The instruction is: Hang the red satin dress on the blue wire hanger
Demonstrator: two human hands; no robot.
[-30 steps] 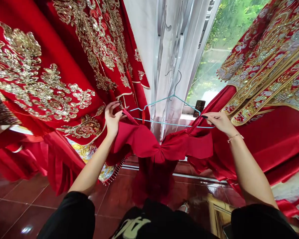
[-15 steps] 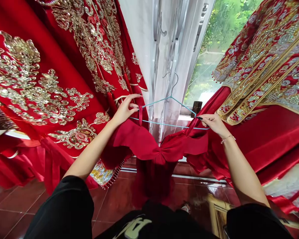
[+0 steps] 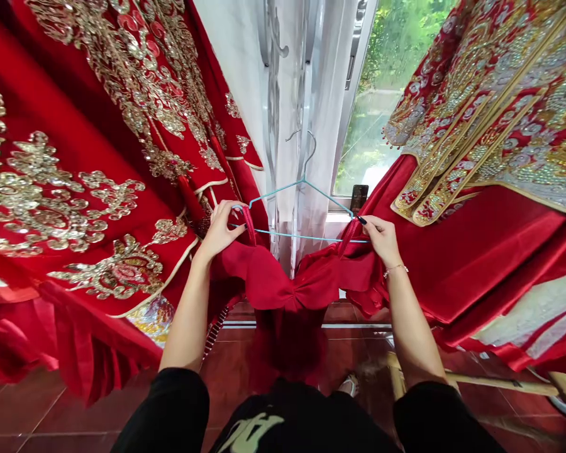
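Note:
A deep red dress (image 3: 290,286) with thin shoulder straps hangs in front of me on a pale blue wire clothes hanger (image 3: 304,181). The hanger's hook points upward and is on nothing. My left hand (image 3: 222,231) is closed around the hanger's left end, finger and thumb on the left dress strap (image 3: 249,228). At the opposite corner my right hand (image 3: 381,240) pinches the hanger, with the right strap (image 3: 349,236) against its fingertips. The skirt drops below the bodice into shadow.
Red gowns with gold beading (image 3: 117,267) hang at left; a beaded red jacket (image 3: 490,138) hangs at right. Behind the hanger are a white metal rack (image 3: 306,88) and a window (image 3: 387,82). A dark phone-like object (image 3: 359,198) stands on the sill. A bamboo frame (image 3: 500,381) lies low right.
My view has shifted slightly to the right. My left hand's finger and thumb have closed in around the left strap. The right hand has moved inward to the hanger's corner.

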